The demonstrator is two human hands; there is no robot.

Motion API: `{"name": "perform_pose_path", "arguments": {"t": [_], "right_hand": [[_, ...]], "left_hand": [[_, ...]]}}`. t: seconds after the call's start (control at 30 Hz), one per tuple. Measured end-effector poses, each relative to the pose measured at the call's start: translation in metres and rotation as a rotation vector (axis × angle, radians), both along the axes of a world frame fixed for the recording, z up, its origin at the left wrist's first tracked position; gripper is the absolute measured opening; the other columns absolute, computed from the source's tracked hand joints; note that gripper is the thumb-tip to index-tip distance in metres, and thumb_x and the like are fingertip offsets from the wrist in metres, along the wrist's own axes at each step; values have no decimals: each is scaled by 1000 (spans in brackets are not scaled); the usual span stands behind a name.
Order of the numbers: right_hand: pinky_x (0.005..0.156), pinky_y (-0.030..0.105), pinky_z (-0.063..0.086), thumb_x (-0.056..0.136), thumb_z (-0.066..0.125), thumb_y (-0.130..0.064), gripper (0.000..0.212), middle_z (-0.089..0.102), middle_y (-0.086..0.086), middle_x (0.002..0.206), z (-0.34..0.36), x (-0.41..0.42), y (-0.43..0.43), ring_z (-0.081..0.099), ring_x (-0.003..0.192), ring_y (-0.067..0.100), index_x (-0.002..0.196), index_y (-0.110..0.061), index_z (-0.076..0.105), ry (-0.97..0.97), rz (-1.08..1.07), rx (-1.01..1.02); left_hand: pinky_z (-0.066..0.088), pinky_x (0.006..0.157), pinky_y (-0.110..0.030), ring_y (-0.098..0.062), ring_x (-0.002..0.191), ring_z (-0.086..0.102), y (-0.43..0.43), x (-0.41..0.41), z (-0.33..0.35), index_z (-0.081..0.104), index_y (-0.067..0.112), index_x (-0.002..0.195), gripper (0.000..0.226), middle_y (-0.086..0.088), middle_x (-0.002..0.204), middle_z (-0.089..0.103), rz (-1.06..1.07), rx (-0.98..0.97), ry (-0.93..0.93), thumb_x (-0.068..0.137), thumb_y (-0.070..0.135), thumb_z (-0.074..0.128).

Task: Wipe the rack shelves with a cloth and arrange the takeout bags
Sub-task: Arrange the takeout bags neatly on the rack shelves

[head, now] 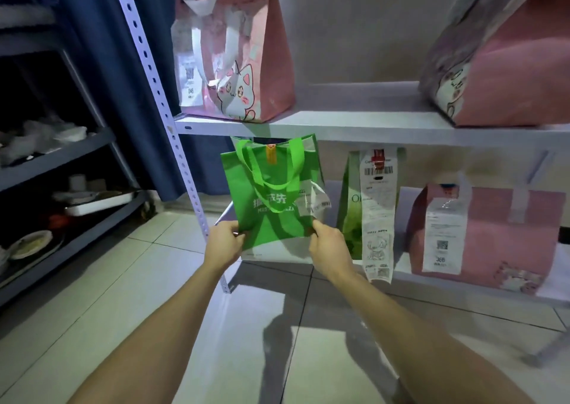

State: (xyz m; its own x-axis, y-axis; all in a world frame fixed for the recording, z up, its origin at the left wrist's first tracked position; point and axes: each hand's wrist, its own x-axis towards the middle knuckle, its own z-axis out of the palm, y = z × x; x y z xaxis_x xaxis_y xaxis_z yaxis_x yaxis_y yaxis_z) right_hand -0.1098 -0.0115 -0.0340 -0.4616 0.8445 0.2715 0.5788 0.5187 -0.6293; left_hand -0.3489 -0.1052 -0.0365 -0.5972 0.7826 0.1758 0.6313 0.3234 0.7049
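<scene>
Person has both hands clamped on the green bag [271,200]: left hand [226,240] pinches its lower left edge, right hand [328,244] pinches the lower right, just under the crumpled receipt [316,201] stuck to the bag's front. Bag sits at the left end of the lower shelf [462,280], roughly centre of view, top tucked just below the upper shelf [354,125]. At 3 o'clock of it stands a pale green bag [350,218] w/ a long receipt [377,215] hanging down; further at 3 o'clock, a pink bag [490,234]. At 12 o'clock, on the upper shelf, a pink cat bag [237,64]; another pink bag [505,64] leans at 2 o'clock. No cloth in view.

Step in hand looks like seating/squaring the green bag. To do it well: keep both grips low and even so the base lands flat, push straight back, front face parallel w/ shelf edge, near the pale green bag w/o crushing its receipt. Let handles fall forward, label readable.
</scene>
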Motion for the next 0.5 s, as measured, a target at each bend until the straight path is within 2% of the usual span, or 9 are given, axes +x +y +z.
{"name": "perform_pose_path", "arguments": {"t": [0.1, 0.23, 0.33, 0.4, 0.5], "right_hand": [[67, 50, 53, 108, 42, -8, 20, 66, 14, 85, -15, -17, 19, 63, 77, 33, 92, -7, 55, 20, -13, -53], [66, 42, 49, 107, 46, -7, 15, 68, 16, 97, -44, -40, 40, 62, 80, 33, 114, -10, 59, -26, -20, -181], [67, 44, 45, 104, 46, -3, 23, 66, 16, 101, -55, -59, 56, 60, 83, 34, 120, -13, 60, 0, -22, -213], [72, 44, 49, 106, 47, -9, 28, 67, 18, 114, -55, -71, 67, 62, 91, 35, 132, -13, 57, 40, -25, -270], [90, 43, 54, 107, 53, -22, 43, 63, 16, 137, -58, -73, 73, 62, 115, 37, 148, -11, 47, -40, -34, -328]], "left_hand": [[62, 88, -40, -21, 91, 77, 23, -17, -18, 85, 19, 112, 17, -1, 96, 83, 17, -28, -9, 100, 21, 74], [60, 95, -42, -23, 99, 76, 46, -36, -45, 82, 16, 119, 21, -3, 110, 83, -8, -92, 1, 103, 16, 69], [59, 92, -45, -31, 97, 73, 62, -49, -57, 80, 13, 114, 20, -8, 103, 82, 23, -58, -31, 104, 13, 63], [57, 94, -46, -36, 102, 70, 72, -55, -58, 75, 11, 114, 19, -10, 101, 80, 23, -41, -79, 102, 10, 60], [50, 93, -33, -33, 113, 69, 76, -54, -59, 64, 11, 136, 37, -8, 123, 76, 26, -62, -99, 99, 8, 65]]}}
